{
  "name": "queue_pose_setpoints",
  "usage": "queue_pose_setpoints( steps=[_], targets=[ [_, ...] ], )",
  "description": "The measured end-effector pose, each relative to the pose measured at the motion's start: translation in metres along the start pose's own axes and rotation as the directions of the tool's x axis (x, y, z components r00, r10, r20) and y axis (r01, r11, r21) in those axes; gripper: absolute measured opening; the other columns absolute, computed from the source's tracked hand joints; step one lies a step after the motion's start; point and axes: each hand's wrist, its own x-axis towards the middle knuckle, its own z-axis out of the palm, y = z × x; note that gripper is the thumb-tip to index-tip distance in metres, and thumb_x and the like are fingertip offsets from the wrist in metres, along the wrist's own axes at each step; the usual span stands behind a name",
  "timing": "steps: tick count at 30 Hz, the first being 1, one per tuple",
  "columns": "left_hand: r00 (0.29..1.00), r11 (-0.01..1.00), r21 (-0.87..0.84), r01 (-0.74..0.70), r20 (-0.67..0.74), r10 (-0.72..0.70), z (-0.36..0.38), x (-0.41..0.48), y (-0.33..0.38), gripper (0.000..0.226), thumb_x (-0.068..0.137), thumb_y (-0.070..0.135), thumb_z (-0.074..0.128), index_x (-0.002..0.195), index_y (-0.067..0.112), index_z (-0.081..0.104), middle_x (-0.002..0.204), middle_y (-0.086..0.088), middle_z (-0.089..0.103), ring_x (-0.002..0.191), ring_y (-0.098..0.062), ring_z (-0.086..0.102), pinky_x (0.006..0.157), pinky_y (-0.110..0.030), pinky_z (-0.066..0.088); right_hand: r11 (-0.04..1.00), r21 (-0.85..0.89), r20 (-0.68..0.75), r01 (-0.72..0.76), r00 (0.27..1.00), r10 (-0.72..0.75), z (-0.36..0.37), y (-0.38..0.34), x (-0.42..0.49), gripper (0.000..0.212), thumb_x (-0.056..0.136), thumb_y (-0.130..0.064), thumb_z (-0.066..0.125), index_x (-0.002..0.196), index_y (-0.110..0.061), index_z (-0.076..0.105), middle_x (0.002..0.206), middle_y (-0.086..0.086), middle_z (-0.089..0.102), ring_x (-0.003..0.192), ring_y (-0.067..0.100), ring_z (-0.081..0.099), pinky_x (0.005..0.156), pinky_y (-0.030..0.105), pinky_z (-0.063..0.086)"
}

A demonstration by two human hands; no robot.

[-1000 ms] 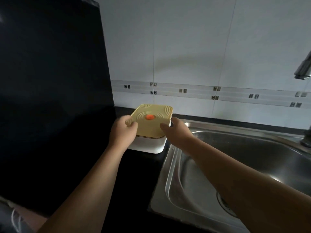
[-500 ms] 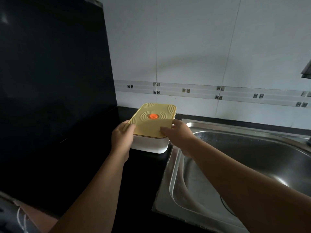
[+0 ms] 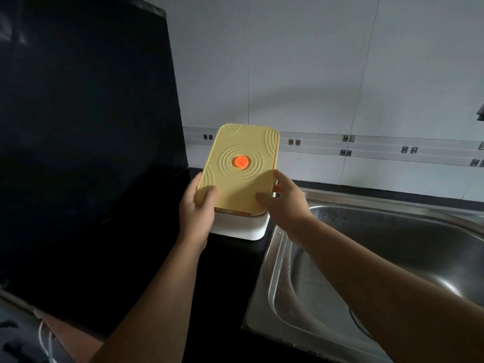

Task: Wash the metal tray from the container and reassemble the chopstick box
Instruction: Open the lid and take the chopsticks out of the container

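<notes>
The lid [image 3: 241,171], tilted up over the box [image 3: 241,229] on the tabletop [image 3: 230,271] just beside the sink [image 3: 392,258], was held only at its near end, so a loosened grip could probably let it drop onto the box or slide into the sink. Both arms reached forward: the left hand [image 3: 196,213] pinched the near left corner, thumb on top, and the right hand [image 3: 285,205] pinched the right edge. No tray showed.
</notes>
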Motion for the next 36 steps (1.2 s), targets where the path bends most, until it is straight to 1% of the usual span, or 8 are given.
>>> queue_pose_setpoints(
  steps=[8, 13, 17, 22, 25, 28, 32, 36],
  targets=[
    [0.998, 0.997, -0.049, -0.057, 0.0, 0.057, -0.005, -0.005, 0.001, 0.046, 0.099, 0.02, 0.063, 0.144, 0.018, 0.056, 0.14, 0.002, 0.062, 0.127, -0.011, 0.059, 0.109, -0.03, 0.047, 0.973, 0.217, 0.025, -0.073, 0.997, 0.069, -0.008, -0.014, -0.006, 0.021, 0.09, -0.007, 0.058, 0.095, -0.025, 0.066, 0.071, 0.001, 0.059, 0.058, 0.016, 0.054, 0.045, 0.024, 0.045],
    [0.998, 0.995, -0.083, -0.059, 0.015, 0.061, -0.002, -0.012, 0.012, 0.059, 0.099, 0.029, 0.063, 0.153, 0.018, 0.042, 0.119, 0.019, 0.06, 0.094, 0.025, 0.058, 0.078, -0.001, 0.046, 0.921, 0.36, -0.015, -0.148, 0.986, 0.164, -0.007, -0.018, -0.007, 0.017, 0.094, -0.008, 0.056, 0.104, -0.003, 0.07, 0.063, 0.004, 0.053, 0.044, 0.014, 0.042, 0.042, 0.025, 0.037],
    [0.993, 0.99, -0.083, -0.113, -0.053, 0.109, -0.002, -0.012, 0.013, 0.06, 0.1, 0.029, 0.061, 0.152, 0.012, 0.038, 0.09, 0.014, 0.064, 0.086, 0.014, 0.063, 0.08, -0.003, 0.043, 0.855, 0.49, -0.041, -0.171, 0.975, 0.219, -0.002, -0.025, -0.004, 0.02, 0.099, -0.014, 0.056, 0.113, -0.006, 0.066, 0.073, 0.007, 0.057, 0.048, 0.015, 0.045, 0.049, 0.027, 0.044],
    [0.981, 0.983, -0.021, -0.184, -0.059, 0.182, -0.008, -0.014, 0.011, 0.021, 0.102, 0.022, 0.058, 0.084, 0.012, 0.061, 0.067, 0.015, 0.058, 0.069, 0.002, 0.057, 0.072, -0.019, 0.045, 0.852, 0.503, -0.028, -0.142, 0.983, 0.18, 0.015, -0.035, -0.001, 0.02, 0.1, -0.013, 0.055, 0.117, -0.008, 0.063, 0.068, 0.001, 0.056, 0.042, 0.01, 0.046, 0.044, 0.025, 0.043],
    [0.985, 0.973, -0.151, -0.172, -0.034, 0.169, -0.006, -0.019, 0.017, 0.013, 0.101, 0.011, 0.059, 0.111, 0.007, 0.067, 0.098, 0.014, 0.073, 0.093, -0.002, 0.07, 0.08, -0.019, 0.053, 0.915, 0.374, 0.058, -0.15, 0.989, 0.138, 0.029, -0.04, -0.001, 0.019, 0.099, -0.015, 0.055, 0.116, -0.011, 0.065, 0.069, 0.004, 0.057, 0.044, 0.012, 0.049, 0.044, 0.025, 0.045],
    [0.995, 0.964, -0.255, -0.078, -0.075, 0.06, -0.008, -0.014, 0.023, 0.032, 0.1, 0.013, 0.062, 0.131, 0.005, 0.061, 0.119, -0.018, 0.071, 0.097, -0.034, 0.069, 0.062, -0.033, 0.059, 0.985, 0.162, 0.139, -0.067, 0.989, 0.044, 0.041, -0.038, 0.001, 0.018, 0.098, -0.016, 0.053, 0.098, -0.009, 0.07, 0.068, 0.004, 0.058, 0.046, 0.014, 0.051, 0.047, 0.027, 0.047],
    [0.988, 0.972, -0.234, -0.018, -0.154, -0.018, -0.019, 0.001, 0.016, 0.024, 0.104, 0.016, 0.053, 0.122, 0.001, 0.057, 0.092, -0.023, 0.066, 0.049, -0.022, 0.059, 0.035, -0.017, 0.036, 0.912, -0.339, 0.212, 0.232, 0.963, -0.166, 0.039, -0.024, 0.002, 0.042, 0.091, -0.015, 0.05, 0.049, -0.017, 0.048, 0.055, 0.001, 0.048, 0.051, 0.019, 0.04, 0.053, 0.031, 0.039],
    [0.942, 0.975, -0.155, 0.157, -0.274, -0.195, -0.03, 0.017, 0.002, 0.023, 0.104, 0.022, 0.05, 0.107, 0.002, 0.06, 0.068, -0.013, 0.062, 0.03, -0.004, 0.051, 0.033, -0.016, 0.033, 0.744, -0.584, 0.26, 0.324, 0.943, -0.208, 0.033, -0.016, -0.005, 0.036, 0.089, -0.022, 0.048, 0.055, -0.013, 0.043, 0.057, 0.001, 0.053, 0.057, 0.023, 0.046, 0.051, 0.028, 0.038]
  ],
)
